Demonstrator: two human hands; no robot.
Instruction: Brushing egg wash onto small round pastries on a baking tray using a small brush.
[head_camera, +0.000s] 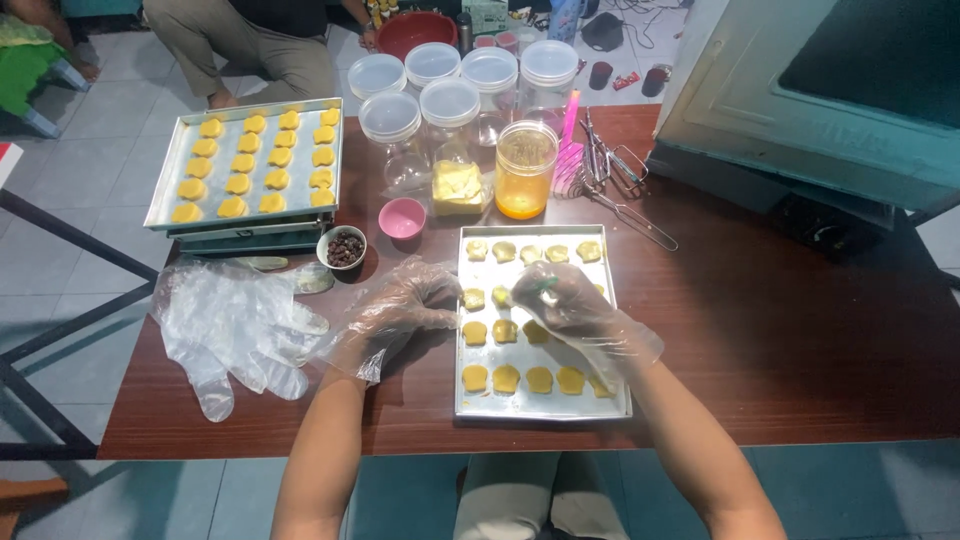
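a rectangular silver metal baking tray (478, 400) is set flat on the brown wooden table, and small yellow dough pieces (506, 379) are laid in rows upon it.

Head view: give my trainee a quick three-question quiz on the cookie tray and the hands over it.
1. True or false: the right hand hovers over the baking tray of yellow cookies.
2. Which hand rests at the tray's left edge? A) left hand B) right hand
3. What small item sits beside the bowl of raisins: a pink cup or a blue plate?

Key: 1 true; 2 A; 3 pink cup. Both hands wear clear plastic gloves.
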